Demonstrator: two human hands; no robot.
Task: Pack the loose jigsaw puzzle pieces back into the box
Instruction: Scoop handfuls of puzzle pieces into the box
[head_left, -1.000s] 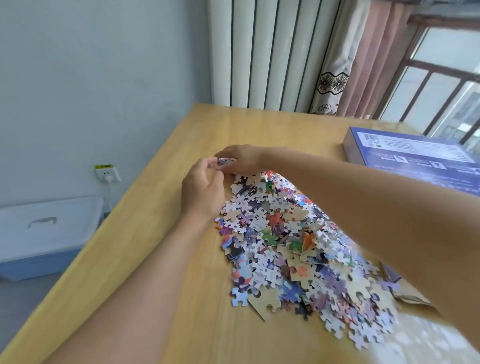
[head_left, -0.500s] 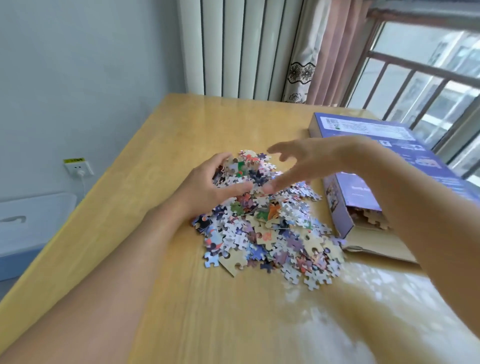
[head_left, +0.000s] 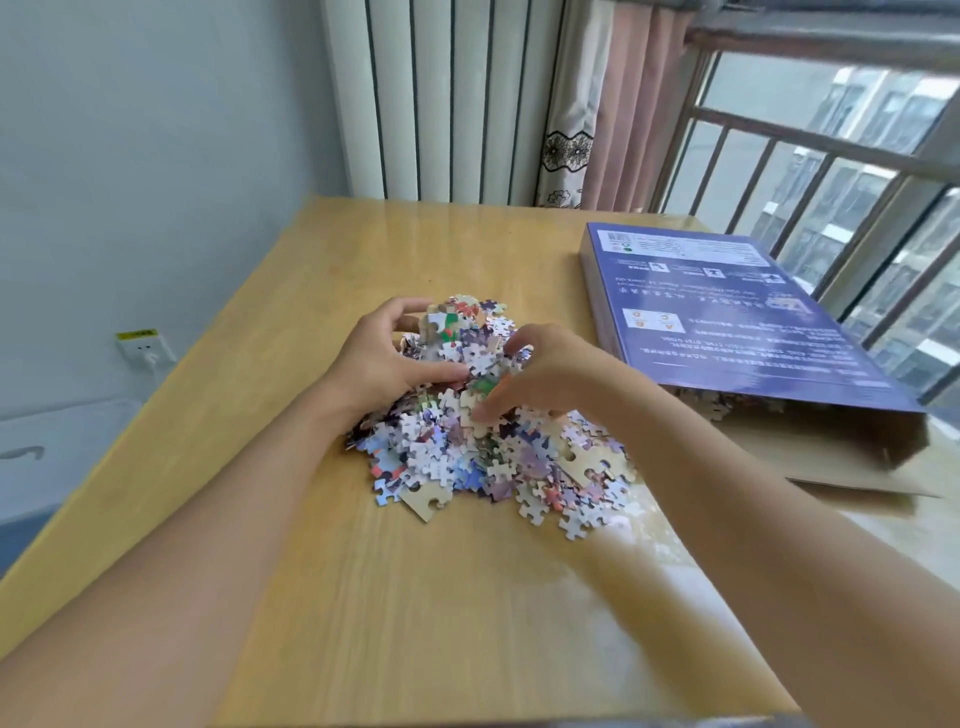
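A heap of loose jigsaw puzzle pieces (head_left: 467, 457) lies in the middle of the wooden table (head_left: 415, 597). My left hand (head_left: 384, 358) curls round the heap's far left side, thumb and fingers clutching pieces. My right hand (head_left: 540, 374) comes in from the right, fingers curled into the heap opposite the left hand, thumb pressing pieces near the middle. Between both hands a clump of pieces bunches up. The purple puzzle box (head_left: 727, 317) lies flat to the right, its near end open with a brown flap (head_left: 857, 483) folded out and some pieces visible inside.
A ribbed white radiator (head_left: 441, 104) and curtains (head_left: 613, 104) stand behind the table's far edge. A barred window (head_left: 857, 171) is at right. A wall socket (head_left: 143, 345) and a pale storage bin (head_left: 47, 457) sit left of the table, below its edge.
My right hand has dropped from above the heap down into it and curled round pieces. The left hand has closed further on the far side. The view has swung towards the box.
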